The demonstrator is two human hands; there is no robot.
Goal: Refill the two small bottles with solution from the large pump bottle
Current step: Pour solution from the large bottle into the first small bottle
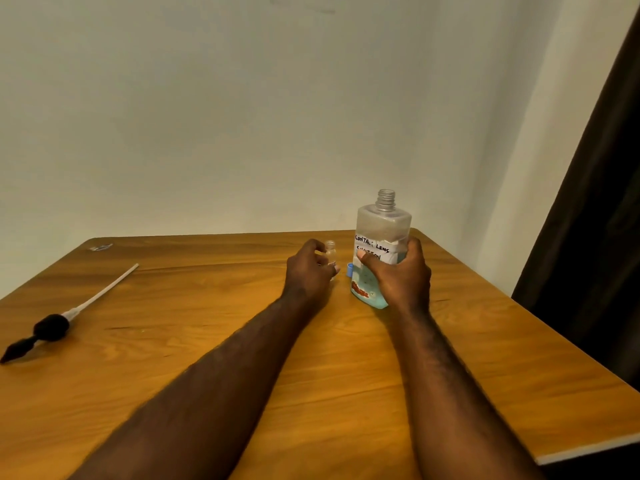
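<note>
Your right grip is wrapped round the middle of the large bottle, which stands open-necked on the worktop. Its pump lies well apart to the left. Being part full, the bottle is probably heavy and slick, so hold it low and firmly. Your left grip pinches a small bottle just beside it, which looks light and easily tipped. A blue cap lies between them.

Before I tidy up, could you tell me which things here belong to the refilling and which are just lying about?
In the job: large bottle, held by the right hand; small bottle, in the left hand; blue cap; removed pump.
Lying about: small clear item, unidentifiable; dark curtain.
</note>
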